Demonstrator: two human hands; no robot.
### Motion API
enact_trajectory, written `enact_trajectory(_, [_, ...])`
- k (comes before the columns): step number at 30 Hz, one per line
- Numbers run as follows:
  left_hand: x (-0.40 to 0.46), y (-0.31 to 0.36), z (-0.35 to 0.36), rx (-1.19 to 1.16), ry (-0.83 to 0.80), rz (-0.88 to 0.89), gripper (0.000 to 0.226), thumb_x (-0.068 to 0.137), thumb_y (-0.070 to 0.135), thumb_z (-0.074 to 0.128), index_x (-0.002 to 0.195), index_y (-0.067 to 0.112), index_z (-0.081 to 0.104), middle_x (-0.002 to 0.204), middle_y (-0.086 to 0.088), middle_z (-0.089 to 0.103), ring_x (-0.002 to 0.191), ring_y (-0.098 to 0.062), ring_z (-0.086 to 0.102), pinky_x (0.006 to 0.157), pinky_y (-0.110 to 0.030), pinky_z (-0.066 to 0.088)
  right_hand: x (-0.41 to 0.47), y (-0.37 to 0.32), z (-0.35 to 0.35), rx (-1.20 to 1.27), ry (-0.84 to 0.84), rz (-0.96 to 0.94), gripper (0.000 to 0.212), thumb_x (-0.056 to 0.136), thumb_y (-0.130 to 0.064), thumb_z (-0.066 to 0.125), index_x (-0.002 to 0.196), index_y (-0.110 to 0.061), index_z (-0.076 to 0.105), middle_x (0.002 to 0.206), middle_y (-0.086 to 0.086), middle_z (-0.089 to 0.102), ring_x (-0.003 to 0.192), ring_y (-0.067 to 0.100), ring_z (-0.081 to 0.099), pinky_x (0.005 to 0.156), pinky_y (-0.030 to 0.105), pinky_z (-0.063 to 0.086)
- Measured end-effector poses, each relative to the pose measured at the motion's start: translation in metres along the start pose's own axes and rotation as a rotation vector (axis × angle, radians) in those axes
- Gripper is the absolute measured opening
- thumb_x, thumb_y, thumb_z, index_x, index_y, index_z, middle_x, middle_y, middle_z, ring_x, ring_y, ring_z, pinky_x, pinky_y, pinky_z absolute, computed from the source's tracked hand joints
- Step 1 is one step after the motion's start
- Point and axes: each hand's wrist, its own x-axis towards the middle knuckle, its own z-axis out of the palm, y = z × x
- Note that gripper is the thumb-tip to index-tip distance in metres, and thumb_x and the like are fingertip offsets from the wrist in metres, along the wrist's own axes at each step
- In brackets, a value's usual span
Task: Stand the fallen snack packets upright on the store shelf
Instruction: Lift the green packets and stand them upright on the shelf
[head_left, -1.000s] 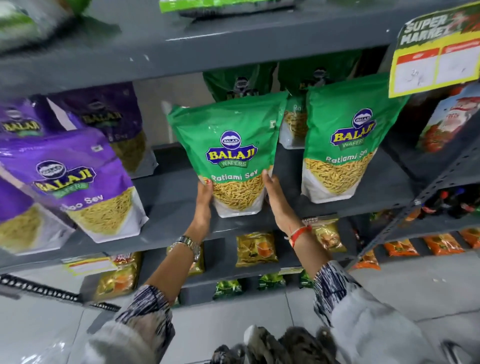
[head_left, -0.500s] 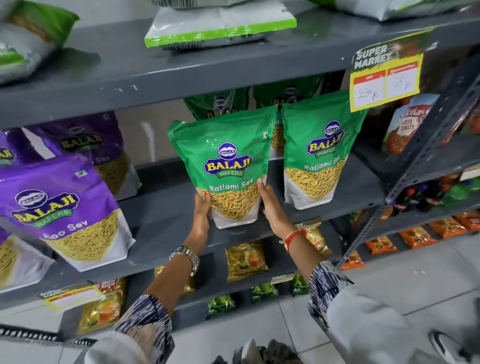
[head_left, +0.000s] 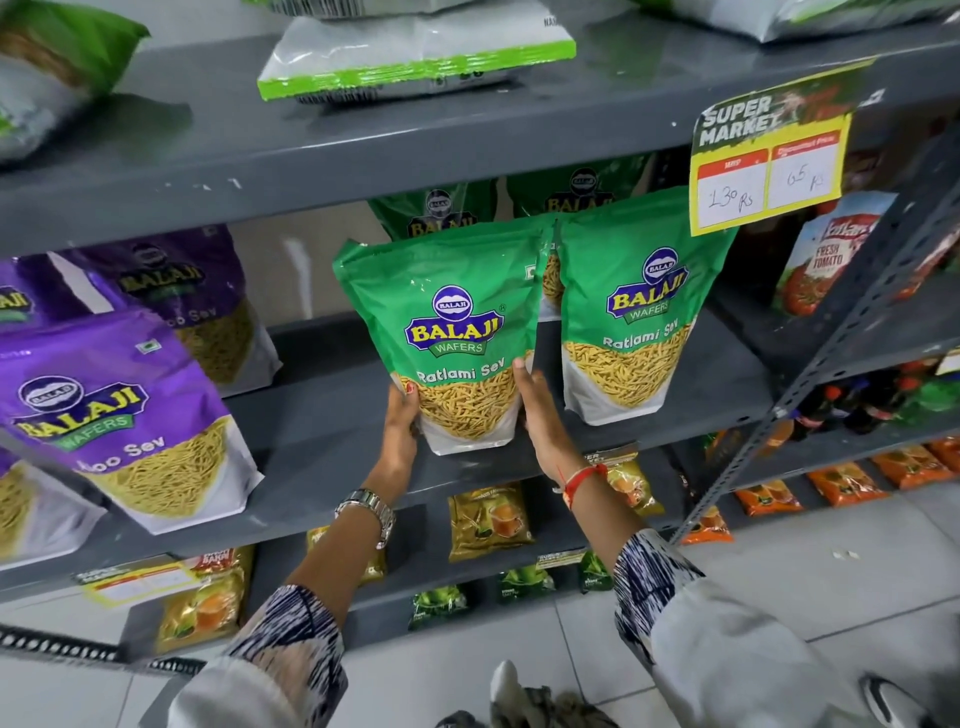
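- Between the two hands, low on the middle shelf (head_left: 322, 431): one green Ratlami Sev packet (head_left: 452, 338), upright, its base at the shelf's front edge. Whether the base bears fully on the shelf cannot be told.
- Left hand (head_left: 402, 426): fingers wrapped on the packet's lower left edge, thumb on the front face. Right hand (head_left: 540, 415): fingers flat and extended along the lower right edge, pressing rather than curled. Both grasp the packet.
- Risk, forward tip: the base sits near the lip; letting go before it settles would likely drop it toward the floor.
- Risk, sideways knock: just beyond the right fingers stands a second green packet (head_left: 634, 312), edges nearly touching; a push to that side could topple it.
- Risk, slump: the top half rises free above the fingers, and soft contents may fold it over.
- Outstanding: above the fingers, a green-edged packet (head_left: 415, 57) lies flat on the upper shelf; left of the left fingers, purple packets (head_left: 119, 410) lean tilted.
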Motion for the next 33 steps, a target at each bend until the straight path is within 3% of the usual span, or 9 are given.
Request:
enact_trajectory(5, [0.001, -0.004, 0.004, -0.004, 0.017, -0.006, 0.029, 0.097, 0.022, 0.032, 0.125, 0.025, 0.038, 0.117, 0.011, 0.056, 0.106, -0.005, 0.056, 0.091, -0.026, 0.046, 0.0, -0.002, -0.006, 0.0, -0.047, -0.012, 0.069, 0.087, -0.055, 0.041, 0.145, -0.021, 0.026, 0.123, -0.026, 0.044, 0.115, -0.007, 0.041, 0.102, 0.024, 0.023])
enact_trajectory(8, [0.001, -0.007, 0.005, -0.015, 0.077, -0.02, 0.037, 0.097, 0.022, 0.032, 0.133, 0.015, 0.034, 0.118, 0.007, 0.056, 0.103, -0.004, 0.056, 0.099, -0.034, 0.042, -0.001, 0.0, -0.009, -0.017, 0.003, -0.021, 0.054, 0.095, -0.043, 0.037, 0.141, -0.015, 0.032, 0.137, -0.003, 0.044, 0.125, 0.01, 0.04, 0.101, 0.023, 0.027])
enact_trajectory(12, [-0.004, -0.007, 0.003, -0.022, 0.236, -0.025, 0.045, 0.097, 0.024, 0.035, 0.14, 0.013, 0.028, 0.145, -0.015, 0.039, 0.119, -0.022, 0.046, 0.104, -0.041, 0.038, -0.024, 0.005, -0.01, 0.004, 0.183, -0.121, 0.02, 0.094, -0.03, 0.047, 0.113, -0.024, 0.045, 0.104, -0.011, 0.053, 0.094, -0.005, 0.05, 0.072, 0.0, 0.038])
enact_trajectory(16, [-0.028, -0.011, -0.01, 0.009, 0.381, 0.027, 0.042, 0.097, 0.018, 0.038, 0.138, 0.014, 0.033, 0.148, -0.015, 0.036, 0.136, -0.026, 0.037, 0.116, -0.046, 0.026, -0.049, 0.029, 0.001, 0.069, 0.27, -0.215, 0.014, 0.089, -0.022, 0.051, 0.103, -0.02, 0.051, 0.101, -0.001, 0.056, 0.094, 0.011, 0.055, 0.085, 0.025, 0.046])
enact_trajectory(19, [-0.057, -0.011, -0.032, 0.055, 0.451, 0.1, 0.037, 0.095, 0.012, 0.041, 0.132, 0.012, 0.041, 0.137, -0.013, 0.047, 0.127, -0.023, 0.046, 0.107, -0.039, 0.034, -0.066, 0.046, 0.035, 0.045, 0.211, -0.207, 0.014, 0.085, -0.023, 0.053, 0.098, -0.021, 0.052, 0.099, 0.004, 0.054, 0.086, 0.008, 0.053, 0.079, 0.022, 0.045])
enact_trajectory(21, [-0.077, -0.009, -0.055, 0.066, 0.539, 0.179, 0.03, 0.094, 0.01, 0.041, 0.124, 0.008, 0.048, 0.119, -0.01, 0.055, 0.109, -0.02, 0.055, 0.095, -0.036, 0.043, -0.078, 0.058, 0.063, 0.021, 0.147, -0.196, 0.012, 0.082, -0.028, 0.055, 0.094, -0.028, 0.054, 0.095, 0.002, 0.055, 0.08, 0.003, 0.052, 0.075, 0.017, 0.044])
enact_trajectory(25, [-0.107, -0.002, -0.113, 0.122, 0.797, 0.339, 0.02, 0.089, 0.016, 0.041, 0.104, 0.013, 0.053, 0.093, -0.003, 0.054, 0.085, -0.01, 0.051, 0.078, -0.026, 0.042, -0.086, 0.069, 0.122, -0.042, -0.042, -0.131, 0.015, 0.082, -0.03, 0.057, 0.096, -0.025, 0.057, 0.092, -0.005, 0.06, 0.082, 0.006, 0.056, 0.081, 0.032, 0.048])
enact_trajectory(29, [-0.113, 0.017, -0.184, 0.115, 0.933, 0.354, 0.029, 0.087, 0.021, 0.04, 0.11, 0.006, 0.047, 0.1, -0.004, 0.046, 0.087, -0.007, 0.046, 0.083, -0.022, 0.037, -0.074, 0.064, 0.187, -0.028, -0.118, -0.049, 0.022, 0.09, -0.02, 0.056, 0.112, -0.017, 0.054, 0.118, 0.009, 0.057, 0.105, 0.015, 0.054, 0.101, 0.041, 0.044])
enact_trajectory(33, [-0.106, 0.035, -0.246, 0.113, 0.785, 0.259, 0.04, 0.096, 0.019, 0.037, 0.134, 0.005, 0.032, 0.126, 0.002, 0.036, 0.112, 0.001, 0.041, 0.084, 0.004, 0.034, -0.053, 0.055, 0.252, -0.033, -0.186, -0.025, 0.047, 0.095, -0.019, 0.048, 0.138, -0.007, 0.036, 0.147, 0.012, 0.038, 0.126, 0.016, 0.041, 0.108, 0.033, 0.033])
